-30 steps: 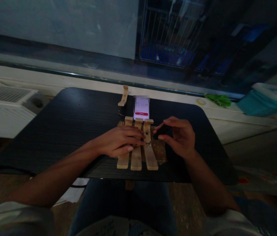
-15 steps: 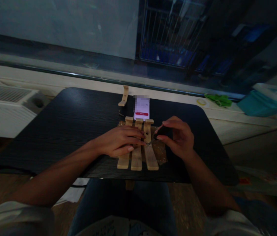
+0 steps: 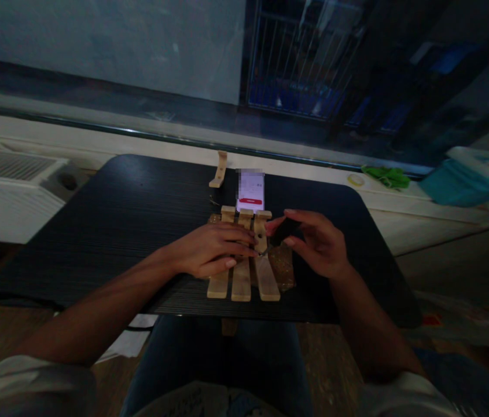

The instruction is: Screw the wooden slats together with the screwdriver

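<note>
Nearer than the lit rectangular phone [image 3: 250, 188], the left hand [image 3: 209, 249], fingers extended, lies on three pale hook-ended wooden slats [image 3: 241, 282], seemingly steadying them; the right hand [image 3: 321, 243] pinches a dark-handled tool [image 3: 285, 231].

1 lit phone [image 3: 250, 194], red bar on screen, near frame centre. Dark table [image 3: 109, 214] under it. White radiator [image 3: 14, 191], left edge. Window [image 3: 140, 52] across top, railing [image 3: 300, 63] behind glass. Right, on sill [image 3: 333, 175]: 1 yellowish ring [image 3: 356, 184], 1 green cloth [image 3: 386, 177], 1 teal container [image 3: 461, 184]. White papers [image 3: 129, 343], lower left.
</note>
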Available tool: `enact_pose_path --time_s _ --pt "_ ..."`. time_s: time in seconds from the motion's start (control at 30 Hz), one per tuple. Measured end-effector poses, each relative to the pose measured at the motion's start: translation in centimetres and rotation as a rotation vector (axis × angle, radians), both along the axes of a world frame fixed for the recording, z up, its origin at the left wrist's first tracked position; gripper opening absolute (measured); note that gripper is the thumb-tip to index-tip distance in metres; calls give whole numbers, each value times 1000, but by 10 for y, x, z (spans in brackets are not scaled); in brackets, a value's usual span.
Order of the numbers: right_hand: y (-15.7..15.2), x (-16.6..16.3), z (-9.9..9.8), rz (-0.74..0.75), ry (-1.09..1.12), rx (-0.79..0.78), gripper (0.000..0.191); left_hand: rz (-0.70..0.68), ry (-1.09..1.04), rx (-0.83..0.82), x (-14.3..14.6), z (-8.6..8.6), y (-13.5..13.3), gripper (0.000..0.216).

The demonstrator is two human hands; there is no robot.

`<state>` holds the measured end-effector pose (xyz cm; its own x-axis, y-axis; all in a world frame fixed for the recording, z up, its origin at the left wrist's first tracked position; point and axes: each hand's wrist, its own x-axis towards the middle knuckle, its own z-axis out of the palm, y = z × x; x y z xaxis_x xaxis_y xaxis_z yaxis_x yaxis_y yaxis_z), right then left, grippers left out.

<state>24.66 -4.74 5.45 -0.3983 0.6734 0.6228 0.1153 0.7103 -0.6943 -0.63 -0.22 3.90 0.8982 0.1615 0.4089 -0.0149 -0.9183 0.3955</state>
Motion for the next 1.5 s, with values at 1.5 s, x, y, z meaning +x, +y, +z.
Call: enact_pose_path --time_s 1.5 --pt "2 1 2 11 -51 75 54 -5 5 -8 0 -1 0 46"
